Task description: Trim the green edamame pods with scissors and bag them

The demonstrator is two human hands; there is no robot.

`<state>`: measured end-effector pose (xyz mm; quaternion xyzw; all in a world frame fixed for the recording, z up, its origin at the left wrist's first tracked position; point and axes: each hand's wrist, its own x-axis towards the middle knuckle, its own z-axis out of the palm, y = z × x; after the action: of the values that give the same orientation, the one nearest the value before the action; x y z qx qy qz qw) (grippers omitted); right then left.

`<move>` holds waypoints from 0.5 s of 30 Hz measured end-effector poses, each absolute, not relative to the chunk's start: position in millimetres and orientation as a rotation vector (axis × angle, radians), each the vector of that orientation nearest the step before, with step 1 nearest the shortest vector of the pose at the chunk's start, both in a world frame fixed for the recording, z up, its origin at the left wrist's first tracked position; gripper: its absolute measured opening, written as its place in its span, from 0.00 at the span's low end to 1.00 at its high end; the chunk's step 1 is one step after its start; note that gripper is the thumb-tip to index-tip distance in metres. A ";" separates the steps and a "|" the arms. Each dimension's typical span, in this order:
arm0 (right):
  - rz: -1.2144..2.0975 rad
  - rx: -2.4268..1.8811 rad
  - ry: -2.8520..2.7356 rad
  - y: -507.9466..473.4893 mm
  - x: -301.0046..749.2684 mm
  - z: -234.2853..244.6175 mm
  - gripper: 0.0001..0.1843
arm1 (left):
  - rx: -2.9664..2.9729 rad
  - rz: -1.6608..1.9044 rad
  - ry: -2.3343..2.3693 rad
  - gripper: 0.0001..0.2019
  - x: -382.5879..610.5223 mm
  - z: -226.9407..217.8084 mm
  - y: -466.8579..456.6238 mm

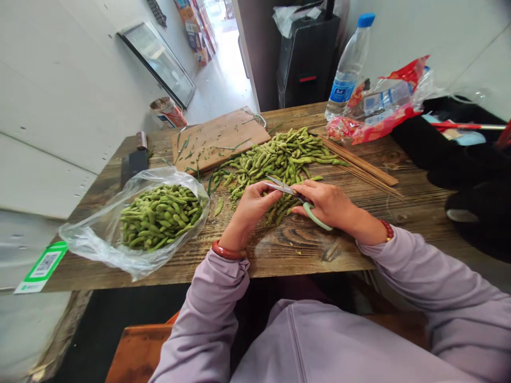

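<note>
My right hand [329, 205] grips pale green-handled scissors [297, 198], their blades pointing left toward my left hand [251, 207]. My left hand is closed in a pinch right at the blade tips; what it holds is hidden by the fingers. Both hands hover over the near edge of a loose heap of green edamame pods [279, 157] on the wooden table [295, 250]. To the left lies an opened clear plastic bag [99, 234] filled with more pods [159, 215].
A wooden cutting board [219, 138] with green trimmings lies at the back, a cleaver [133, 162] to its left. Bamboo skewers [359, 162], a red snack bag [379, 106] and a water bottle [349, 66] stand at the back right. Dark cloth [459, 154] covers the right end.
</note>
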<state>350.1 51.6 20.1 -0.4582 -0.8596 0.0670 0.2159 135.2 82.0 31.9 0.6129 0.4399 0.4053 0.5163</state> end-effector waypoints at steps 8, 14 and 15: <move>0.219 -1.291 -2.300 54.1 352.1 17.3 0.22 | 1.264 0.971 1.008 0.12 132.7 31.4 83.9; 0.200 -1.268 -2.191 55.8 352.0 15.0 0.27 | 1.019 1.030 0.910 0.16 132.6 38.6 83.3; 0.202 -1.262 -2.189 55.8 351.5 14.7 0.28 | 1.008 1.035 0.893 0.15 132.3 39.1 83.2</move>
<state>351.5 55.8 14.7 -0.4750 -0.8242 0.0759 0.2988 132.3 83.2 39.1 0.4454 0.3947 0.4576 0.6606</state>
